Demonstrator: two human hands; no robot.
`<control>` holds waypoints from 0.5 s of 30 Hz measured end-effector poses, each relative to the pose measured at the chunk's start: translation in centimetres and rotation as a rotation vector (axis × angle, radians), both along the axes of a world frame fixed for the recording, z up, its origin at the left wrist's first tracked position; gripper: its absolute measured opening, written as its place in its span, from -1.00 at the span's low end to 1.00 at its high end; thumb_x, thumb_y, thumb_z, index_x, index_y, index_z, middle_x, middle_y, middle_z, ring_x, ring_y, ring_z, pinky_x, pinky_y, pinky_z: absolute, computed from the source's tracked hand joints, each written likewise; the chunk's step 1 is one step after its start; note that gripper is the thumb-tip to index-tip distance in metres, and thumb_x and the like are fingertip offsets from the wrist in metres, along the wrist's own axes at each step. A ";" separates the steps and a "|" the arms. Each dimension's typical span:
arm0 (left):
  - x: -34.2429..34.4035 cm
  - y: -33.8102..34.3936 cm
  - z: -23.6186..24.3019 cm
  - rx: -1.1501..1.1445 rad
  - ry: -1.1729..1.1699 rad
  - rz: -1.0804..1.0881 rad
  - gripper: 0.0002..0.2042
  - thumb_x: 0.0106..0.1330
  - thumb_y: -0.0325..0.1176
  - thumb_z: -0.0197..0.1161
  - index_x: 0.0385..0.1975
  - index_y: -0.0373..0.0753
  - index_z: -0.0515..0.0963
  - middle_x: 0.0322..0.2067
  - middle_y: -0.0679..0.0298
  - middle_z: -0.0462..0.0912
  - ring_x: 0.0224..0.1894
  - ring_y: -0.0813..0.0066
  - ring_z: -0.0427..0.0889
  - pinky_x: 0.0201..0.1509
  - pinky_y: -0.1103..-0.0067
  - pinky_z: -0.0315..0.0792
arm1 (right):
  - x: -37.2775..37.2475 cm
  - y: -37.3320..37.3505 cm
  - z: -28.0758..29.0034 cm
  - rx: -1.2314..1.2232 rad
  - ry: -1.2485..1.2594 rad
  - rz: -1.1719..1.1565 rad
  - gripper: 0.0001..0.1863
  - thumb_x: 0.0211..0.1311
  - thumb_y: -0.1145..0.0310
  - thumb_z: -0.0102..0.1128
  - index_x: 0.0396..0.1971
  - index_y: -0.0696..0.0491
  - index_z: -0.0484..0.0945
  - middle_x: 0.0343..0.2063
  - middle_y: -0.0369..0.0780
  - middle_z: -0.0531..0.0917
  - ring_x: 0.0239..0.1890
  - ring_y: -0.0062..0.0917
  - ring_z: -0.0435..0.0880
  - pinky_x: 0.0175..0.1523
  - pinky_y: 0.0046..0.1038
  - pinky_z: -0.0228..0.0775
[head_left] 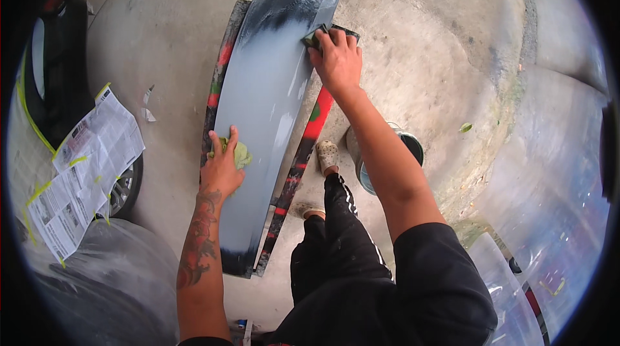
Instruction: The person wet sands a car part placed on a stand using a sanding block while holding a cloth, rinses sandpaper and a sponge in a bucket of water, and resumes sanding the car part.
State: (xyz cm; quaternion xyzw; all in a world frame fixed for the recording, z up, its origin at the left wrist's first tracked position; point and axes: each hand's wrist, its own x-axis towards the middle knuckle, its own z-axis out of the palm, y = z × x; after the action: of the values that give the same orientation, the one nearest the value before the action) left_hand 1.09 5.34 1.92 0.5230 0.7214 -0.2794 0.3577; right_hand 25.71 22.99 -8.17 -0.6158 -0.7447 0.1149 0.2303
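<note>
A long, curved panel (258,120), grey in the middle and black toward both ends, lies in front of me with wet streaks on its surface. My right hand (338,62) presses a dark green sanding pad (311,39) against the panel's right edge near the far end, fingers bent over it. On the panel's left side, my left hand (221,168) holds a crumpled yellow-green cloth (242,155) under the palm, two fingers stretched forward. Part of the cloth is hidden by that hand.
A red-and-black stand (316,115) supports the panel. A bucket (368,175) stands right of my feet. At left is a car with a wheel (123,191), masked with newspaper (103,133) and plastic film (110,281). More film-covered bodywork (549,172) is at right.
</note>
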 end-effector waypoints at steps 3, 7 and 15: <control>0.1 -0.1 0.0 0.011 -0.004 0.011 0.07 0.15 -0.35 0.42 0.56 0.30 -0.22 0.53 -0.23 -0.20 0.20 -0.35 0.53 0.10 0.11 0.62 | -0.3 1.6 -0.3 -0.008 0.020 -0.065 -0.55 0.14 0.22 0.39 0.07 -0.12 0.60 0.03 -0.22 0.59 0.05 -0.23 0.51 0.08 -0.17 0.37; 0.3 0.4 0.3 -0.003 0.002 0.012 0.05 0.16 -0.38 0.34 0.57 0.30 -0.23 0.54 -0.23 -0.23 0.24 -0.46 0.45 0.14 0.13 0.61 | -1.5 -6.6 0.9 -0.255 0.129 0.052 -0.47 0.08 0.21 0.44 0.11 -0.13 0.58 0.11 -0.21 0.53 0.09 -0.19 0.48 0.11 -0.19 0.35; 0.9 0.0 0.4 -0.025 0.014 0.059 0.06 0.15 -0.39 0.30 0.57 0.30 -0.28 0.55 -0.21 -0.33 0.35 -0.61 0.22 0.21 0.12 0.57 | -2.4 0.9 0.4 0.053 0.024 0.047 -0.52 0.17 0.20 0.37 0.13 -0.16 0.57 0.17 -0.14 0.51 0.15 -0.18 0.48 0.14 -0.16 0.35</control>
State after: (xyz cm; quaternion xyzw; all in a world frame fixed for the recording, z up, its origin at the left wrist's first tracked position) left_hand 2.01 5.38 2.37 0.4950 0.7354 -0.2815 0.3673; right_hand 23.33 23.86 -7.81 -0.5906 -0.7588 0.1079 0.2527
